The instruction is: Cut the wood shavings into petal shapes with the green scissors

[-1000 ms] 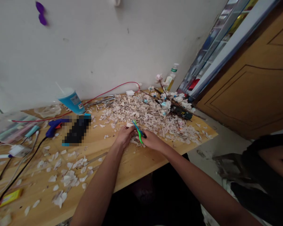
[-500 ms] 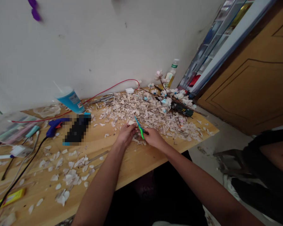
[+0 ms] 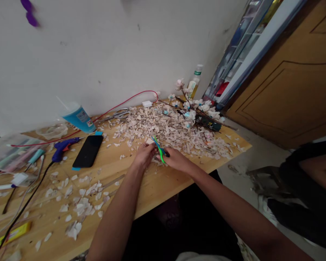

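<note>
Now, mid-frame, the left hand (image 3: 145,155) pinches a pale piece (image 3: 150,141); the right hand (image 3: 175,158) grips the scissors (image 3: 160,150), so a slip could nip close fingers (image 3: 152,147).

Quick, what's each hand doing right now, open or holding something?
Left hand: closed, holding a small, pale, flat piece, material unclear.
Right hand: closed, holding bright green-and-blue scissors.

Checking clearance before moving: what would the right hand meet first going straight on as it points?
Most likely the left hand, close ahead of the right hand and its scissors; depth is unclear, and the scissors may be touching the pale piece held there.
</note>
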{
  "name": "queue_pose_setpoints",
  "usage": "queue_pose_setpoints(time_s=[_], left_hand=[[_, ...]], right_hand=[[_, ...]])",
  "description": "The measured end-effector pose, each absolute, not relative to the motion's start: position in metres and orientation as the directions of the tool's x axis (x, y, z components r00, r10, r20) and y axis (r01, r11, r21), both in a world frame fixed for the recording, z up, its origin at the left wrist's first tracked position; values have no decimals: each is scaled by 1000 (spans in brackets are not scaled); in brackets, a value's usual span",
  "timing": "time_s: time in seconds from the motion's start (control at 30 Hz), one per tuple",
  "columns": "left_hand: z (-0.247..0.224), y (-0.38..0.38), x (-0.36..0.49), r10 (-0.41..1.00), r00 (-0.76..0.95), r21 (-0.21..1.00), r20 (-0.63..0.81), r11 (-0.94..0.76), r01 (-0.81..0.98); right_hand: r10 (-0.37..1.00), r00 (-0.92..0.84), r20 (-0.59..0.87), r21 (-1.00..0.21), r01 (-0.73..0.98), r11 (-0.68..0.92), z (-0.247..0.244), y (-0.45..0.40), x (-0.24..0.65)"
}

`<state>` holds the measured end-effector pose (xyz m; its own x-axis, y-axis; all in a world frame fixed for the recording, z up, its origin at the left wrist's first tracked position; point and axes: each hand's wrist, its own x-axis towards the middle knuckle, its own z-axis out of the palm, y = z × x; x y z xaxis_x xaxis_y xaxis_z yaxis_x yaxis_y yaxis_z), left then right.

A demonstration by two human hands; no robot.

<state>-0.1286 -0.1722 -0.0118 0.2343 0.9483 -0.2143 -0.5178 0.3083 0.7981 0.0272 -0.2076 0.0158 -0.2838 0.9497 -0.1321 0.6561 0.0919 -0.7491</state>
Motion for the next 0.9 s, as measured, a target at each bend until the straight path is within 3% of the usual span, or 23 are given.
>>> queue_pose_setpoints(time_s=[0.37, 0.6, 0.73, 0.9], left_hand=[[-10, -171, -133, 949, 227, 792, -220, 310, -526], [-11, -167, -133, 979, 66, 718, -192, 186, -671], [-12, -165, -132, 988, -1, 713, -156, 111, -693], [-13, -166, -128, 980, -5, 691, -198, 136, -709]], right_hand=[[972, -219, -88, -653, 749, 110, 12, -203, 27], [999, -24, -24, -784, 621, -4, 10, -208, 33], [994, -89, -66, -772, 636, 6, 15, -221, 27], [992, -114, -44, -694, 719, 52, 15, -224, 17]])
